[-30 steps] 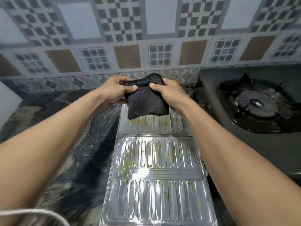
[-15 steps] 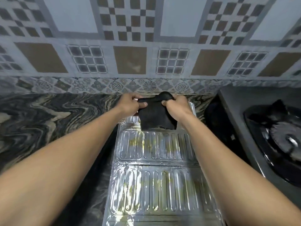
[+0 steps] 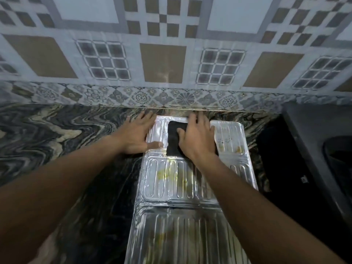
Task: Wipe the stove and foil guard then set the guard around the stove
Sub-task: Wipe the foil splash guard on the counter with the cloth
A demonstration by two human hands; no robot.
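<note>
Both hands dropped the black cloth (image 3: 174, 138) flat onto the foil guard (image 3: 192, 180), no more pinching it up in the air.

Right hand (image 3: 198, 140) spread flat pressing the cloth on the far panel, left hand (image 3: 136, 135) open w/ palm on the guard's left edge, holding nothing; guard lies flat on the counter (image 3: 57, 141), stove (image 3: 322, 141) just to its right.

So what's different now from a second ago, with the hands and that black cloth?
The black cloth, held up and folded between both hands, is now laid flat on the foil guard's far panel. The right hand presses on it; the left hand has let go and rests flat at the guard's left edge. The guard stays flat on the counter, yellow stains unwiped.
</note>
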